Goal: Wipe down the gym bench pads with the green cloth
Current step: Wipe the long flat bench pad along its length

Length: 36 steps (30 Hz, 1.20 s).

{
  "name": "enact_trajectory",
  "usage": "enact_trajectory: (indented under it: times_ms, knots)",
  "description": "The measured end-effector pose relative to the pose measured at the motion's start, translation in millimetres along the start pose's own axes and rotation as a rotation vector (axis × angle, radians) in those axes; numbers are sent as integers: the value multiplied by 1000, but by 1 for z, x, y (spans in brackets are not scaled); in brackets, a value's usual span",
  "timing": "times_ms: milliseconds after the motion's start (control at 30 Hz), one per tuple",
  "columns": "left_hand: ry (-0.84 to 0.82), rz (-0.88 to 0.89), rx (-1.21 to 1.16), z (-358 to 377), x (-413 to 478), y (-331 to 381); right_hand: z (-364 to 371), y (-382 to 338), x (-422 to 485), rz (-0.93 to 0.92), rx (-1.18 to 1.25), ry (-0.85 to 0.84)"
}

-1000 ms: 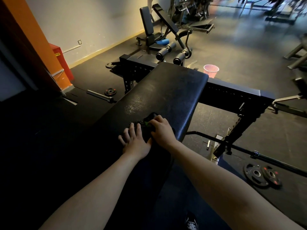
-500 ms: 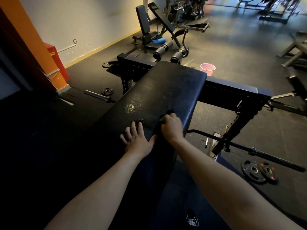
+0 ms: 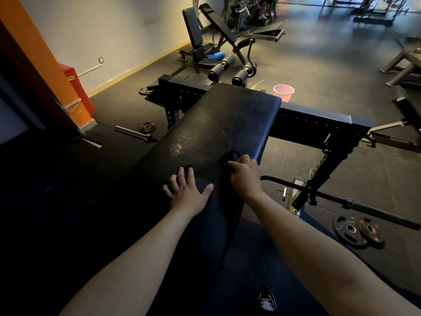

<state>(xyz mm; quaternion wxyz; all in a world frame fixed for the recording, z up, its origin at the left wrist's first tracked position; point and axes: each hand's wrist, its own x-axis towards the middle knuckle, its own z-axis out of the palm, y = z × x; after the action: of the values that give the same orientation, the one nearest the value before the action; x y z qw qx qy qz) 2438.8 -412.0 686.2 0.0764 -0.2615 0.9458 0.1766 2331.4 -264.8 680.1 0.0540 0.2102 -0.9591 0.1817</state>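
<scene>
A gym: padded bench, adjustable incline bench, weight plates and barbell on dark rubber flooring.

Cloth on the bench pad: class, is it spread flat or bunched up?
Bunched up. The cloth shows as a small dark wad gripped by the right hand near the right edge of the bench pad.

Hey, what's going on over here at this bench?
A person is wiping a black gym bench pad. Their right hand grips a dark cloth, a speck of green showing, near the pad's right edge. The left hand rests flat on the pad beside it, fingers spread. A shiny patch lies further up the pad. Weight plates and a pink bin sit on the floor.
</scene>
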Motion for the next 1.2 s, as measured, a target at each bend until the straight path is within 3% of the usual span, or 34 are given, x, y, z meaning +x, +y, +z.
enact_trajectory:
  times_ms: [167, 367, 500, 633, 767, 867, 967, 1067, 1200]
  knots:
    - [7, -10, 3, 1, 0, 0, -6, 17, -4, 241, 57, 46]
    - [-12, 5, 22, -3, 3, -1, 3, -56, -1, -157, 100, -150]
    - [21, -10, 15, -1, 3, 0, -5, -30, -9, -255, -13, -165]
    - [82, -68, -21, 1, 0, 3, -1, 31, -19, -67, 137, 9]
    - [125, -103, -30, 1, -6, 17, 7, 64, -33, 161, 318, 35]
    - [208, -5, -22, 5, -15, 36, 8, 76, -17, 278, 581, 41]
    - [163, 140, -19, 14, -23, 59, -2, 79, 13, 454, 891, 81]
    - [62, 121, 4, 27, -29, 79, 3, 72, 13, 572, 1084, 17]
    - [66, 64, 18, 36, -31, 86, 33, 57, -29, 671, 1151, -65]
